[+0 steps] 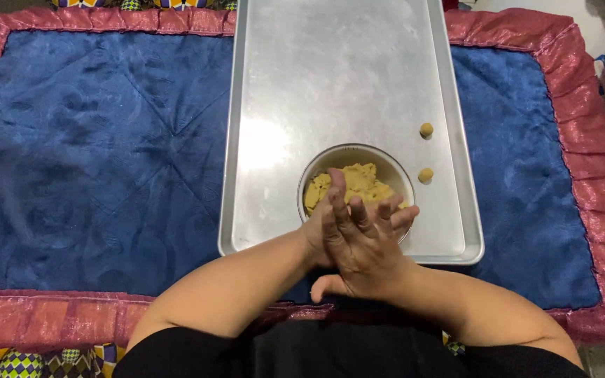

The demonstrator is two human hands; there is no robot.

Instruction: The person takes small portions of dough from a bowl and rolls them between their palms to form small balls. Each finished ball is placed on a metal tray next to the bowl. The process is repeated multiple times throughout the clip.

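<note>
Yellow dough [353, 183] sits in the metal bowl [395, 168] on our steel tray [330, 77], just beyond our hands. We press our right hand [365, 245] flat over our left hand [316, 234], fingers stretched out; whether dough lies between the palms we cannot tell. Two small dough balls [426, 130] rest near the tray's right edge, over the blue cloth [106, 154].

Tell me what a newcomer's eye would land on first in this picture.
The two hands pressed palm to palm, right hand over left hand, low in the middle. Just beyond them a metal bowl of yellow dough stands on a long silver tray, with two small dough balls by its right rim. A blue quilted cloth with pink border lies beneath.
</note>
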